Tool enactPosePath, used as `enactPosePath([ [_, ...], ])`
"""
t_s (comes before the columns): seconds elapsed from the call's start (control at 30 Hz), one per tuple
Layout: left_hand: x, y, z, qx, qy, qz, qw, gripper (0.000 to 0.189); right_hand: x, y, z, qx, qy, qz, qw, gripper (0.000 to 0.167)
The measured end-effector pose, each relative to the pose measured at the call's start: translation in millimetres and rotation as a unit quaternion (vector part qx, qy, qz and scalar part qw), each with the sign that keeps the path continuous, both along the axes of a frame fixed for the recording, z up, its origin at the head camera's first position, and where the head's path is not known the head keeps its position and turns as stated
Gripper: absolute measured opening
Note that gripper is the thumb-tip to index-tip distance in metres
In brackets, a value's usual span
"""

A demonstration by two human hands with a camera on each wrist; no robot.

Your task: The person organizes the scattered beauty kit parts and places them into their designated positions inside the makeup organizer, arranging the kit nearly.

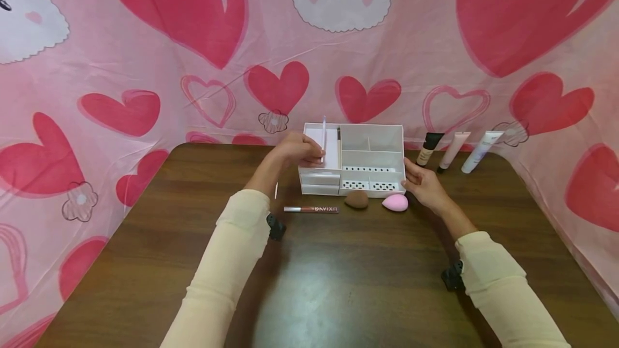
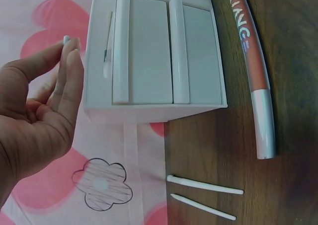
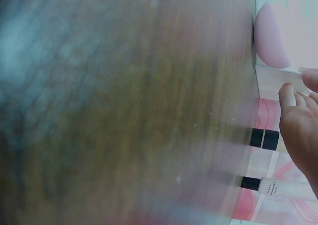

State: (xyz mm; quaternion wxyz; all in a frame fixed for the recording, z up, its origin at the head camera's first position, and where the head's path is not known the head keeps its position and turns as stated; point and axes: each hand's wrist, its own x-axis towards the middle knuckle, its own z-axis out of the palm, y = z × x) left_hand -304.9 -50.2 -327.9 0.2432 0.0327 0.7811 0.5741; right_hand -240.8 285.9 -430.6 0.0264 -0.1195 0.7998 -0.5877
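Observation:
A white organizer box (image 1: 372,161) with compartments and small drawers stands at the back of the table. Over its left compartment, my left hand (image 1: 301,149) pinches a slim pale stick (image 1: 324,133) held upright. In the left wrist view only the light tip of that stick (image 2: 66,39) shows between thumb and fingers. My right hand (image 1: 426,184) rests its fingers against the box's right side. In front of the box lie a brown makeup sponge (image 1: 357,200), a pink makeup sponge (image 1: 395,202) and a lip gloss tube (image 1: 311,209).
Two thin white sticks, one with a rounded end (image 2: 206,185) and one pointed (image 2: 203,206), lie left of the box. Right of it stand a black-capped tube (image 1: 428,149), a pink tube (image 1: 453,152) and a white tube (image 1: 481,152). A patterned pink cloth (image 1: 275,26) hangs behind.

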Motion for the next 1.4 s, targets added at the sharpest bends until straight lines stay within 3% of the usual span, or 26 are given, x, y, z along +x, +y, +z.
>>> enactPosePath([
  [0.3,-3.3,13.7,-5.8,0.012,-0.026,-0.006,0.9996,0.020,0.7,-1.5,-0.8,0.000,0.000,-0.002,1.0000,0.066],
  [0.57,0.0,22.0,-2.1,0.027,-0.030,0.004,0.9992,0.010,-0.6,-0.9,0.0,-0.002,-0.004,-0.006,1.0000,0.067],
  [0.73,0.5,25.2,-2.9,0.011,-0.031,0.014,0.9993,0.008,0.3,-1.2,0.8,0.003,-0.005,-0.004,1.0000,0.068],
  [1.13,1.5,28.2,-1.6,-0.019,-0.027,0.006,0.9994,0.014,0.0,-0.8,0.4,0.005,0.003,-0.004,1.0000,0.068],
  [1.4,2.1,28.3,-0.7,-0.015,-0.026,0.000,0.9995,0.007,0.6,-0.6,1.2,0.005,-0.006,-0.006,1.0000,0.069],
])
